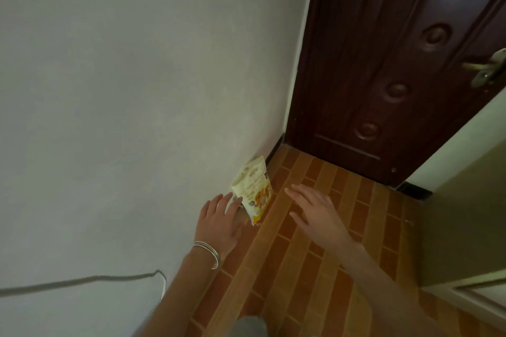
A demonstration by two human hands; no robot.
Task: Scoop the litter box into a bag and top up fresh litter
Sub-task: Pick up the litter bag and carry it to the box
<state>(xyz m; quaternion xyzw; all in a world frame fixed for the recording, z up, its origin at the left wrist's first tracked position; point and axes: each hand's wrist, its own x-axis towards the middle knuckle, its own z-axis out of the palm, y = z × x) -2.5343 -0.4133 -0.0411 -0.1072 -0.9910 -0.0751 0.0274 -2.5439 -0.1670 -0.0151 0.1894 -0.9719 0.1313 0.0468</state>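
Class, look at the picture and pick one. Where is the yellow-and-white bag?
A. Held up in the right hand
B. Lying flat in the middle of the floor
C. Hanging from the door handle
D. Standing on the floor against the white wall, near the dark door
D: the bag stands on the tiled floor against the wall, short of the door, with both open hands reaching toward it.

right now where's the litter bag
In the head view the litter bag stands on the tiled floor against the wall, near the door corner, between the left hand and right hand.
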